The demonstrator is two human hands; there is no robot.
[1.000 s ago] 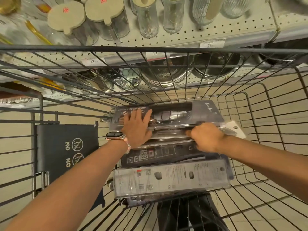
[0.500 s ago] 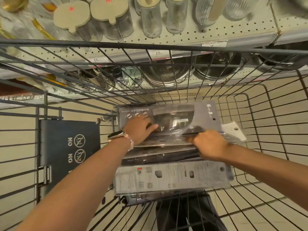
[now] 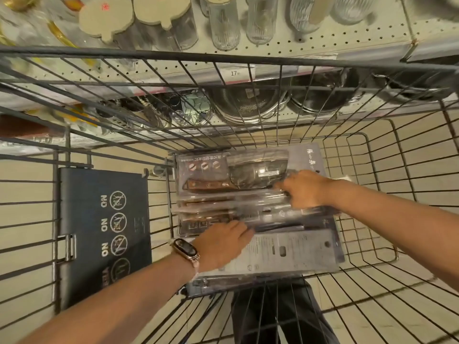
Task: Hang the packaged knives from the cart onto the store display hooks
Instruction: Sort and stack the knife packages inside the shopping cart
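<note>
Your right hand [image 3: 301,188] makes its grip at the right end of the upper clear-fronted package in the stack of packaged knives [image 3: 248,194], fingers curled over its edge and pinching it, just below the top package [image 3: 238,170], whose wooden-handled cleaver shows through the plastic. Your left hand [image 3: 221,247] lies lower down with the fingers fairly straight, their tips pressed against the near edges of the middle packages; whether they hook under an edge cannot be told. The pale grey package [image 3: 293,252] lies nearest you, partly under that hand. The whole stack rests flat on the wire floor of the cart [image 3: 372,155], beside the folded child seat panel [image 3: 104,219] printed with warning symbols. Beyond the cart's front rim stands the store shelf [image 3: 323,45] with glass jars above and steel bowls below. No display hooks appear in this view, and no package has left the cart; judged from this, the task stands at its first step, with every package yet to be lifted and hung.
</note>
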